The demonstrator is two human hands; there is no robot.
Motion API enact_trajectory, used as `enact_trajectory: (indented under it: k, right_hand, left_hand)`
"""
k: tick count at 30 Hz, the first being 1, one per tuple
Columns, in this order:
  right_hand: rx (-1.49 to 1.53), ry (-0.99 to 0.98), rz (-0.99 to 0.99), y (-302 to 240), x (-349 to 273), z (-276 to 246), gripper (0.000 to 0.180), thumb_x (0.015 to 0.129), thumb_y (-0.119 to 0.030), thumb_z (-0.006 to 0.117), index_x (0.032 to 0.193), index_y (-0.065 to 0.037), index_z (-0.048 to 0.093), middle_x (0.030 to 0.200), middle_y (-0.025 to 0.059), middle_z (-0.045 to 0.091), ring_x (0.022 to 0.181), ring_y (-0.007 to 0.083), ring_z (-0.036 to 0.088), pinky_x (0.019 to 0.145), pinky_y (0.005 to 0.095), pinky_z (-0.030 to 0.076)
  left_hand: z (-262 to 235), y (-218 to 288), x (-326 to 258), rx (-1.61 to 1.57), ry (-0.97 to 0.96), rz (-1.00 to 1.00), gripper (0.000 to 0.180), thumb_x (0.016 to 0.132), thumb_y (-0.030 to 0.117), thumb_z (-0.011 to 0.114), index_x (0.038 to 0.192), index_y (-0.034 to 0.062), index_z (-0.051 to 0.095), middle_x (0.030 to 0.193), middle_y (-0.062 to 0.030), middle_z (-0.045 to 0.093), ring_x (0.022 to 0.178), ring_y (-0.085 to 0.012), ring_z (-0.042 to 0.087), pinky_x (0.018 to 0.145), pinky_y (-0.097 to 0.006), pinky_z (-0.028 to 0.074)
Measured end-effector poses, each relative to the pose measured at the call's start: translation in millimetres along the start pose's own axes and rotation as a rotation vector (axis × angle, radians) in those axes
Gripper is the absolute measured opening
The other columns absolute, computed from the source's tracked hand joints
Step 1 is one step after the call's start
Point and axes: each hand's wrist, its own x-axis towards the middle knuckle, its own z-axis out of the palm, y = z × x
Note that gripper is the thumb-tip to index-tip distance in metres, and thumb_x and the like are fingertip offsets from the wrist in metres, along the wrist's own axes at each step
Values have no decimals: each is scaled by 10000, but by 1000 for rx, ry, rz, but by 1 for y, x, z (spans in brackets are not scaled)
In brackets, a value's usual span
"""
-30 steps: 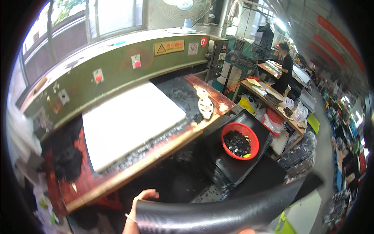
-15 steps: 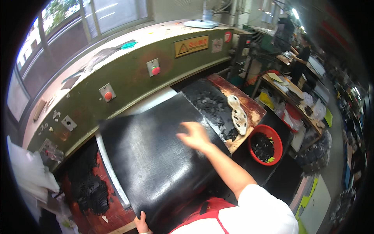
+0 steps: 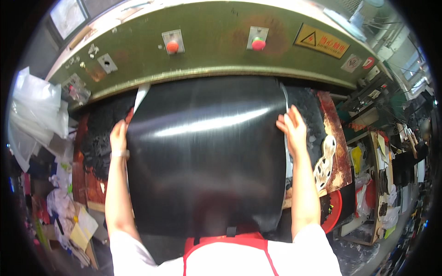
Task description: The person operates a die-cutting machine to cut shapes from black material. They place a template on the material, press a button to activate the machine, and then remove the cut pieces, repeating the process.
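Note:
A wide, glossy black sheet (image 3: 207,170) spans the work surface in front of me, bent slightly, with its near edge by my red apron. At its left edge my left hand (image 3: 119,138) is closed, fingers pinching the side. My right hand (image 3: 293,129) grips the opposite edge, its fingertips bent over the sheet's upper side. Strips of a white layer (image 3: 142,97) show beneath the black sheet along its sides. To the right of my right hand lies a pale, wavy cutting die or template (image 3: 326,161) with dark holes.
A green machine beam (image 3: 207,50) with red push buttons (image 3: 172,46) and a yellow warning plate (image 3: 321,40) runs across the back. Black scraps (image 3: 99,133) cover the red-brown board (image 3: 338,133) on both sides. A red basin (image 3: 336,211) stands lower right; clear plastic bags (image 3: 39,115) hang left.
The black sheet has turned square to me and slid farther under the beam. My right hand has gone from above the sheet to its right edge; my left has moved up the left edge.

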Motion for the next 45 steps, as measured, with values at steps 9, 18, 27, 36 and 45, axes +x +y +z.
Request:
enact_trajectory:
  k: [9, 18, 27, 36, 45]
  right_hand:
    - [-1467, 388, 38, 24, -149, -166, 780, 701, -284, 792, 1367, -46, 462, 1380, 338, 357, 1283, 499, 320, 1070, 553, 272]
    - [-1166, 353, 79, 40, -140, -184, 1041, 618, -281, 851, 1456, -54, 278, 1343, 354, 353, 1296, 485, 296, 1092, 530, 262]
    - [70, 478, 258, -9, -154, -179, 821, 667, 58, 738, 1389, -20, 354, 1193, 183, 559, 1001, 249, 607, 892, 346, 494]
    - [1424, 405, 246, 9, -182, -115, 950, 772, -493, 662, 1480, -28, 230, 1499, 318, 93, 1364, 555, 31, 1140, 644, 100]
    - [1197, 398, 251, -36, -153, -77, 631, 900, -358, 513, 1421, -32, 366, 1463, 246, 335, 1326, 497, 285, 1125, 592, 243]
  left_hand:
    - [80, -8, -186, 1094, -422, 469, 589, 891, 369, 573, 1429, 197, 405, 1522, -196, 257, 1425, -349, 217, 1085, -670, 106]
    - [117, 0, -132, 1179, -256, 419, 511, 948, 324, 476, 1447, 267, 382, 1542, -102, 271, 1436, -277, 214, 1088, -661, 127]
    - [124, -2, -150, 1187, -256, 349, 520, 961, 325, 458, 1463, 240, 354, 1547, -134, 235, 1444, -307, 171, 1058, -708, 106]
    - [106, -18, -133, 904, -334, 353, 502, 959, 329, 477, 1438, 202, 403, 1520, -112, 316, 1436, -275, 214, 1083, -670, 80]
    - [-21, -45, -107, 731, -98, 401, 333, 893, 68, 572, 1223, 28, 584, 1269, -178, 534, 1195, -352, 493, 1017, -415, 383]
